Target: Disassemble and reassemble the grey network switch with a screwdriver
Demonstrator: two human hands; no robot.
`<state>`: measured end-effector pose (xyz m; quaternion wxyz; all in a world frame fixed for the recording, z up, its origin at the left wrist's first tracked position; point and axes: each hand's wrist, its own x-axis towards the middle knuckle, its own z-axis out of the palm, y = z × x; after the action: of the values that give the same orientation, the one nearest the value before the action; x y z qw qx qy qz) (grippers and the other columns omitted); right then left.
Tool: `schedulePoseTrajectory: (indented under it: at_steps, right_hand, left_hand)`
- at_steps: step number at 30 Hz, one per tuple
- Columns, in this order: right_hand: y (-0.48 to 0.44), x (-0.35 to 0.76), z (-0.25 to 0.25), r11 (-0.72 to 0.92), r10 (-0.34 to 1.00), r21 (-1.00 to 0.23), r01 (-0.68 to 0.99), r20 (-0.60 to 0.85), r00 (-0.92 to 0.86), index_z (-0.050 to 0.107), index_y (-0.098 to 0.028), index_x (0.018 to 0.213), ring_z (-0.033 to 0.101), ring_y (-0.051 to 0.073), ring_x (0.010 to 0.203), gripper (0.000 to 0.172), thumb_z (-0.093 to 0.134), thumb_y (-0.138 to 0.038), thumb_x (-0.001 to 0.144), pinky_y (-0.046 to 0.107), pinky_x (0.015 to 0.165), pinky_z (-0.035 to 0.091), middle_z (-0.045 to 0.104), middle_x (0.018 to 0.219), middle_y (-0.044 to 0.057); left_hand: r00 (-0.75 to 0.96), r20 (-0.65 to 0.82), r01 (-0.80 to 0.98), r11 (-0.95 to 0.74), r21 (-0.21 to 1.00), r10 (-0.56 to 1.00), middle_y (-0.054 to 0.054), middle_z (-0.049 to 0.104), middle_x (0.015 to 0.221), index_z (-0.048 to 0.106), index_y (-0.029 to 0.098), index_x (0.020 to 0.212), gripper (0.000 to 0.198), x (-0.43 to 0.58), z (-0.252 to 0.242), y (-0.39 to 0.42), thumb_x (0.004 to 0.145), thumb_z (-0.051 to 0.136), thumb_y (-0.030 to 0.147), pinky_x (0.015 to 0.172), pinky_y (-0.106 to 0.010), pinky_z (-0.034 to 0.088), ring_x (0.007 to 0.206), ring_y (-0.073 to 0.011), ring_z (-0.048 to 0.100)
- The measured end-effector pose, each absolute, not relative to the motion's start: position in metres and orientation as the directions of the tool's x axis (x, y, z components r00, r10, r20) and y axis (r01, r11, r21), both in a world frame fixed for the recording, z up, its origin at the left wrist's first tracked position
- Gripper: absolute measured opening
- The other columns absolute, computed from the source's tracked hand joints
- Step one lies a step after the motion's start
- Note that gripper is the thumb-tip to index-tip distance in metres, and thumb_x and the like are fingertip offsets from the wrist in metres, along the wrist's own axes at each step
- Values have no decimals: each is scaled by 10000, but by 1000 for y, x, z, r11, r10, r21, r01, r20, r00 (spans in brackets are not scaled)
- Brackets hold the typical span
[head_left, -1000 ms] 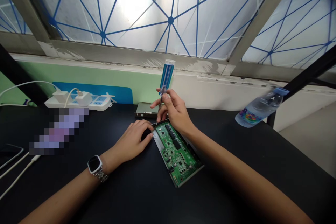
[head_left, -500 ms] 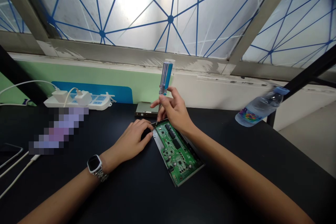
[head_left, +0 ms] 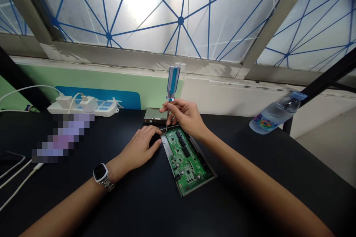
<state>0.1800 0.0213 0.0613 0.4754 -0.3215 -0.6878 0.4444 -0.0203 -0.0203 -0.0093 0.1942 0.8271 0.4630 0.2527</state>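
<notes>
A green circuit board (head_left: 187,159) lies in a shallow metal casing (head_left: 167,148) on the black table, slanting away from me. My left hand (head_left: 143,144) rests at the casing's far left corner, its fingertips and thumb against the edge, holding it. In my right hand (head_left: 185,114) is a screwdriver (head_left: 173,80) with a clear and blue handle. The fingers pinch it at the shaft just below the handle. It stands nearly upright, tip down at the far left corner of the board; whether it sits in a screw is too small to tell.
Behind the board sits a flat grey metal box (head_left: 155,114). A white power strip (head_left: 107,108) with plugged-in adapters lies by the wall at left, near a blurred-out patch, cables and a phone (head_left: 11,161). At right, a water bottle (head_left: 274,114) leans against a black bar.
The screwdriver has turned in my right hand, and its handle tilts a little less to the right and sits slightly lower. The casing's near end has swung slightly left. My left hand stays put.
</notes>
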Motion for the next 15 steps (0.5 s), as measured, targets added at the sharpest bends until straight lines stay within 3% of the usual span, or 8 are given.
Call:
schedulePoseTrajectory:
  at_steps: [5,10,15]
  right_hand:
    - [22,180,58,385,869,-923,13,358,-340,622,-183,1063,660,100,543,280,633,-446,970,251,517,524,764,947,56]
    - [26,180,56,315,903,-949,-16,305,-304,517,-206,870,693,128,532,346,770,-441,867,250,500,534,775,850,46]
    - [29,186,62,254,913,-967,6,238,-330,635,-158,813,714,118,574,326,786,-444,847,232,544,569,795,912,95]
  left_hand:
    - [459,257,672,-521,525,851,-87,643,1243,597,245,1178,217,-20,-9,-21,1019,504,359,1021,-494,449,1154,-294,586]
    - [471,255,677,-531,509,845,-88,649,1236,590,248,1179,214,-20,-9,-21,1020,498,358,999,-493,457,1155,-301,581]
    - [471,233,682,-519,515,851,-84,641,1248,588,245,1181,210,-19,-7,-22,1019,495,343,996,-503,451,1161,-302,574]
